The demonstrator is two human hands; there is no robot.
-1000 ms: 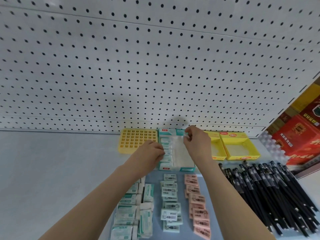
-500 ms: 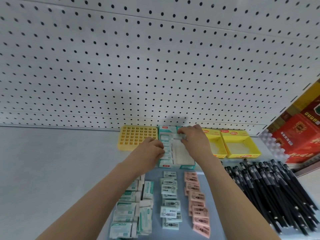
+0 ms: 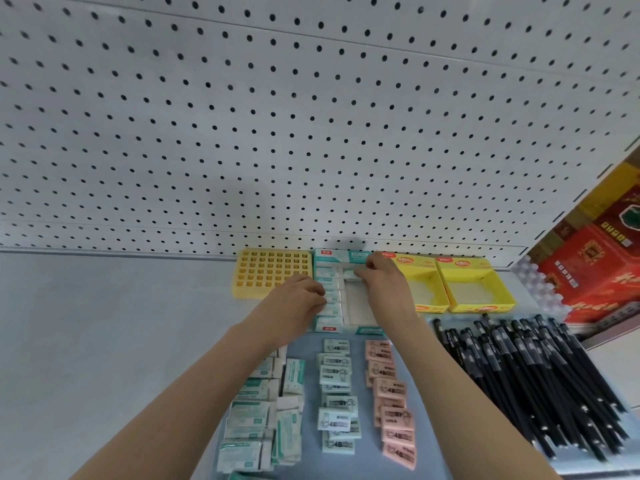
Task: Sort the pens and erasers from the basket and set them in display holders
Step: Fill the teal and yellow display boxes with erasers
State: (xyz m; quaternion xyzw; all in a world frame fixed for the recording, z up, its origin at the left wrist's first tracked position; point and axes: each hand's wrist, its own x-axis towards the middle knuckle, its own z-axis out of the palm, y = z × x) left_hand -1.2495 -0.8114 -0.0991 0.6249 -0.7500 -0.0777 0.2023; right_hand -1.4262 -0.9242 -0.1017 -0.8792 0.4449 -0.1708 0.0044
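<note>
A teal-and-white display box (image 3: 360, 330) stands against the pegboard, with a column of white erasers down its left side. My right hand (image 3: 382, 282) pinches a white eraser (image 3: 352, 273) at the top of the box's right column. My left hand (image 3: 298, 299) rests curled on the box's left column, fingers on the erasers there. Below the box lie white wrapped erasers (image 3: 259, 424), pale green 4B erasers (image 3: 337, 393) and pink 4B erasers (image 3: 393, 400). Black pens (image 3: 533, 379) are piled at the right.
A yellow holder with a grid of holes (image 3: 270, 271) sits left of the box. Two empty yellow display boxes (image 3: 474, 289) sit to its right. Red cartons (image 3: 602, 265) stand at the far right. The pegboard wall (image 3: 311, 133) rises behind.
My right hand has lowered the white eraser into the top of the box's right column. My left hand has stayed on the left column.
</note>
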